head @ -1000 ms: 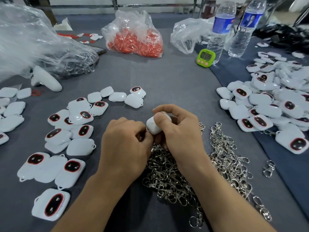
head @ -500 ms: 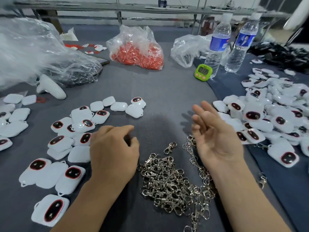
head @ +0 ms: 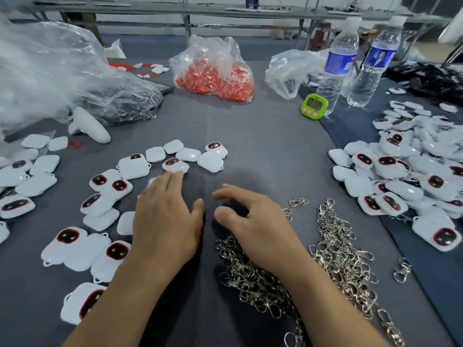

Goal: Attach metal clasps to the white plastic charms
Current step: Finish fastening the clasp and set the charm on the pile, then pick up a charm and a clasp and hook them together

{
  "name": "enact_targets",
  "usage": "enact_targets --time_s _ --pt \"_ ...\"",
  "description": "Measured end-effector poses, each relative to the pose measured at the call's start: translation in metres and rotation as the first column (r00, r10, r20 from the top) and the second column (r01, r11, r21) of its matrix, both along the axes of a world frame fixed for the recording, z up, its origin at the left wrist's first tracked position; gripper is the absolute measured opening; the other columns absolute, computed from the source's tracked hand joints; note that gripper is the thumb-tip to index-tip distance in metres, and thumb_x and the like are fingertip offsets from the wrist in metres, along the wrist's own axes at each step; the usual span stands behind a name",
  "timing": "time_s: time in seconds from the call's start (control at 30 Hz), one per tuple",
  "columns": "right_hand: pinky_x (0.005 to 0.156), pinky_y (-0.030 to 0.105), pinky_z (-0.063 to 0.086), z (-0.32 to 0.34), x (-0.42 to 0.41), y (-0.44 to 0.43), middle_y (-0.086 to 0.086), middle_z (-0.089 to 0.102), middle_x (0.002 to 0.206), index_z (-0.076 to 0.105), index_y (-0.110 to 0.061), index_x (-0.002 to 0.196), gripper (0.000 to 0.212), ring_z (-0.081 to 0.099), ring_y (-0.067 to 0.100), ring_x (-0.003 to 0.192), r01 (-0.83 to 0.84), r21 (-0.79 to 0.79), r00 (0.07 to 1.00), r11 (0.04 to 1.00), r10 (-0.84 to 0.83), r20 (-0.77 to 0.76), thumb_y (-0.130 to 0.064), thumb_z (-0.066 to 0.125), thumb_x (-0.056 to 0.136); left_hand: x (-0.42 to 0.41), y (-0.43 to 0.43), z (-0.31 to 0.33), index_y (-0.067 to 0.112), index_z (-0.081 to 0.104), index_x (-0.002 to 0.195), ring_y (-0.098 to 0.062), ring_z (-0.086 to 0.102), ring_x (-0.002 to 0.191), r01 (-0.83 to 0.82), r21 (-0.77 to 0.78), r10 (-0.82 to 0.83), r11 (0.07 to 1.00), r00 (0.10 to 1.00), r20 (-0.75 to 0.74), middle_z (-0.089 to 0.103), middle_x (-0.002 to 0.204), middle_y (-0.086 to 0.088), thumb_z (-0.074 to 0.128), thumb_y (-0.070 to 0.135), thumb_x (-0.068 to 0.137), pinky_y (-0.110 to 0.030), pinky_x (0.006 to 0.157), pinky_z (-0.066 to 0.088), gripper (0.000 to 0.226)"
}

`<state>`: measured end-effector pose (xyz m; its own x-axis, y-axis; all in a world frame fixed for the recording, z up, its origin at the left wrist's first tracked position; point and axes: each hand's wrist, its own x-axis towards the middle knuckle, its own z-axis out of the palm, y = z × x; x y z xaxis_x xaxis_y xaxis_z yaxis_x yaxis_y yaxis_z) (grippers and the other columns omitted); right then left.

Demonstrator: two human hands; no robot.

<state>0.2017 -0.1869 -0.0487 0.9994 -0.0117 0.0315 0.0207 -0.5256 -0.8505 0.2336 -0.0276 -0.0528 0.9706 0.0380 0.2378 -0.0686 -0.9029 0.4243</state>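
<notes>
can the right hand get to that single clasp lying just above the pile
Probably yes. The right hand is open and holds nothing, and the single clasp lies apart on bare cloth just to its right, with nothing lying over it.

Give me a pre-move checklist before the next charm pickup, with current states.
1. Empty left hand: ok, fingers straight.
2. Empty right hand: ok, loosely curled, nothing seen in it.
3. Charm within reach: ok, red-rimmed charm lies at the left fingertips.
4. Fingertips touching that charm: cannot tell, blurred.
5. Which way its loop faces: cannot tell.
6. Clasps within reach: ok, clasp pile lies under the right wrist.
</notes>
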Motion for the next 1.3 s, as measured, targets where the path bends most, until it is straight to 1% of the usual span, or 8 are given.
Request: enact_targets --time_s 0.27,0.43,0.53,0.67,0.83,1.0,1.13,1.3 --pt "0.064 0.024 0.052 -0.001 0.005 -0.007 -0.005 0.077 0.088 0.079 -0.031 0.095 0.027 0.065 0.017 0.07 0.164 0.313 0.978 0.935 -0.195 0.07 -0.01 0.063 0.091 0.001 -0.005 -0.001 0.024 0.064 0.131 -0.022 0.056 0.114 0.064 -0.12 -0.055 0.991 0.996 0.076 0.068 0.124 0.001 0.067 0.02 0.091 -0.034 0.097 0.04 0.041" --pt "0.082 0.007 0.049 -0.003 0.005 -0.004 -0.024 0.075 0.097 0.075 -0.034 0.107 0.037 0.068 -0.009 0.095 0.118 0.23 0.989 0.966 -0.136 0.064 -0.005 0.061 0.09 -0.002 -0.01 0.0 0.033 0.074 0.104 -0.019 0.064 0.086 0.149 -0.234 -0.109 0.961 0.979 0.175 0.075 0.09 0.008 0.055 0.039 0.1 -0.033 0.076 0.048 0.02" --pt "0.086 0.027 0.059 -0.002 0.005 -0.003 -0.022 0.077 0.1 0.074 -0.033 0.105 0.039 0.074 0.003 0.091 0.056 0.23 0.993 0.972 -0.079 0.092 -0.001 0.061 0.087 -0.005 -0.013 0.001 0.033 0.073 0.099 -0.012 0.062 0.073 0.149 -0.323 -0.088 0.935 0.977 0.196 0.071 0.073 0.012 0.048 0.042 0.096 -0.029 0.072 0.048 0.026" --pt "0.08 0.026 0.06 -0.002 0.004 -0.003 -0.023 0.074 0.114 0.068 -0.037 0.116 0.046 0.075 0.005 0.091 0.039 0.312 0.984 0.949 -0.092 0.155 -0.013 0.07 0.077 -0.011 -0.019 0.007 0.058 0.064 0.108 0.017 0.062 0.079 0.214 -0.453 -0.129 0.865 0.969 0.212 0.066 0.074 0.039 0.061 0.045 0.091 0.0 0.07 0.039 0.022" --pt "0.081 0.042 0.063 -0.004 0.009 -0.012 -0.011 0.075 0.114 0.068 -0.034 0.12 0.046 0.077 0.014 0.084 0.073 0.366 0.982 0.928 -0.131 0.136 -0.008 0.074 0.083 -0.006 -0.014 0.008 0.042 0.079 0.098 0.007 0.069 0.095 0.305 -0.661 -0.307 0.685 0.945 0.117 0.075 0.094 0.026 0.068 0.023 0.093 -0.023 0.086 0.053 0.023" --pt "0.072 0.034 0.063 -0.003 0.015 -0.021 0.013 0.075 0.091 0.059 -0.015 0.108 0.023 0.077 0.021 0.077 0.171 0.613 0.971 0.771 -0.239 0.03 0.001 0.069 0.095 -0.01 -0.018 0.001 0.041 0.079 0.095 0.014 0.063 0.087 0.328 -0.415 -0.344 0.849 0.938 0.037 0.07 0.09 0.036 0.078 0.027 0.082 -0.001 0.074 0.042 0.02" --pt "0.076 0.046 0.064 -0.004 0.013 -0.025 0.002 0.074 0.079 0.049 -0.02 0.102 0.039 0.078 0.025 0.079 0.217 0.555 0.962 0.803 -0.274 0.019 0.014 0.063 0.089 -0.009 -0.021 0.0 0.05 0.075 0.095 0.01 0.055 0.106 0.415 -0.287 -0.442 0.863 0.896 -0.035 0.064 0.105 0.038 0.071 0.053 0.07 -0.015 0.089 0.041 0.025" --pt "0.073 0.058 0.061 -0.007 0.012 -0.019 0.007 0.073 0.086 0.05 -0.034 0.096 0.04 0.076 0.028 0.073 0.236 0.421 0.947 0.876 -0.304 0.102 -0.001 0.07 0.087 -0.006 -0.019 -0.005 0.041 0.079 0.084 0.004 0.058 0.103 0.459 -0.278 -0.479 0.844 0.878 -0.005 0.067 0.099 0.033 0.075 0.041 0.079 -0.028 0.09 0.047 0.007"
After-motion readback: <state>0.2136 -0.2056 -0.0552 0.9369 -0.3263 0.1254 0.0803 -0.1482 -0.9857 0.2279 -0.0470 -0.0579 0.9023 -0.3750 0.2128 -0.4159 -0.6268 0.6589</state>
